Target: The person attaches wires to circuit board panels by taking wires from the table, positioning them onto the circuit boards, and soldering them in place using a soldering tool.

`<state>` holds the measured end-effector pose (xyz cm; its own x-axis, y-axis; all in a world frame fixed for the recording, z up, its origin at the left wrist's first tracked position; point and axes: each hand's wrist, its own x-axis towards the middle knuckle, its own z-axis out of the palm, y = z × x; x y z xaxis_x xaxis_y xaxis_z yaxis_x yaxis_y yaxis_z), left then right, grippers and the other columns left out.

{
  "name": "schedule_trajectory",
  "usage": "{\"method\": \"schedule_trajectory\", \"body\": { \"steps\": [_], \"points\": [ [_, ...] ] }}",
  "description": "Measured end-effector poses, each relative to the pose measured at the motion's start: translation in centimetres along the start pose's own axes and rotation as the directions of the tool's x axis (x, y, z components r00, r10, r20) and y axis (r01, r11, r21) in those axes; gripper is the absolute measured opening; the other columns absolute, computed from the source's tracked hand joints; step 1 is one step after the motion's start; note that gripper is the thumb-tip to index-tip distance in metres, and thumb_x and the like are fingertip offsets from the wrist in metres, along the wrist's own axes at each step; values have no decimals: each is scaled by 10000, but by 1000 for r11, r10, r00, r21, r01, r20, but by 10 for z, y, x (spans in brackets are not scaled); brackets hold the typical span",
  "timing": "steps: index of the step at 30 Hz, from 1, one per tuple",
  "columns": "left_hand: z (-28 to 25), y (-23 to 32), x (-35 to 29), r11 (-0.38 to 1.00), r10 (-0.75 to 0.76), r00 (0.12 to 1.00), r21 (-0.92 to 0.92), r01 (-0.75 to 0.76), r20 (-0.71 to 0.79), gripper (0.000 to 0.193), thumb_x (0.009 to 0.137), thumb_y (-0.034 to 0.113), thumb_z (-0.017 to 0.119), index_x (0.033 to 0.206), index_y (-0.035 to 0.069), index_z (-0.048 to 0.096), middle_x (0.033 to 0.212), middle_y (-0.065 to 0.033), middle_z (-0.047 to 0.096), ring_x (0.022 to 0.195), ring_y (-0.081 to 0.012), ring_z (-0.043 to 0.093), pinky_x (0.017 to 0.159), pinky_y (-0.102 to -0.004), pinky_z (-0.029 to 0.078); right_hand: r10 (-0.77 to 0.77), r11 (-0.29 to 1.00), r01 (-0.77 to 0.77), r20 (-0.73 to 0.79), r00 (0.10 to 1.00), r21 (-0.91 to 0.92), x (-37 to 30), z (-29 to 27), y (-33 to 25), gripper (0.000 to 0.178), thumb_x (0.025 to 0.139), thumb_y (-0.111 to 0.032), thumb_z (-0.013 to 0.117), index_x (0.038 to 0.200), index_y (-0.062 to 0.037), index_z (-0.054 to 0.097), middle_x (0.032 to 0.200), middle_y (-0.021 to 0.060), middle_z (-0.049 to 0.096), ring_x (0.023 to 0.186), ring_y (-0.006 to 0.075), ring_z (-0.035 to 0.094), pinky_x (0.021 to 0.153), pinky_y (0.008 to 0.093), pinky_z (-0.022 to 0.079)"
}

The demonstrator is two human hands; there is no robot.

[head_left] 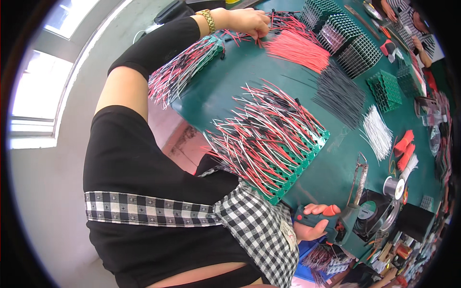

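Both hands are busy: my right hand [309, 225], nearest me, is wrapped around a soldering tool [326, 222] at the table edge, beside the green board [293, 170] bristling with wires. Far ahead, my left hand [247, 21] pinches red wires [297, 48], whose lengths run away rightward.

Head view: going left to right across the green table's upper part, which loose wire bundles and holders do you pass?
Left hand picking at wires → red wire pile → black wire pile → white wire bundle → small green grid holder, all on the green table.
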<state>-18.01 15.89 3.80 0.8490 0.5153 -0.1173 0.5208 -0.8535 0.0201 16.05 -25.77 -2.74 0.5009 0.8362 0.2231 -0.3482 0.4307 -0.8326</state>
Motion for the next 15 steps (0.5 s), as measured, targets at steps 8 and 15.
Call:
{"method": "schedule_trajectory", "body": {
  "steps": [8,15],
  "points": [
    [-27,-9,6,959,-137,878,-283,1,-460,97,795,103,592,874,63,630,891,-116,561,904,-280,550,809,-356,456,-46,999,47,-74,996,5,-4,1,4,507,889,-317,540,1243,-3,360,788,125,522,580,189,511,549,291,462],
    [-65,-10,1,789,-483,670,-613,53,-564,101,861,92,570,930,23,595,841,-42,619,820,-151,569,747,-290,476,-49,997,46,-51,997,-55,-2,2,1,521,883,-314,535,1252,6,354,777,120,514,580,179,503,542,284,465]
  ]
}}
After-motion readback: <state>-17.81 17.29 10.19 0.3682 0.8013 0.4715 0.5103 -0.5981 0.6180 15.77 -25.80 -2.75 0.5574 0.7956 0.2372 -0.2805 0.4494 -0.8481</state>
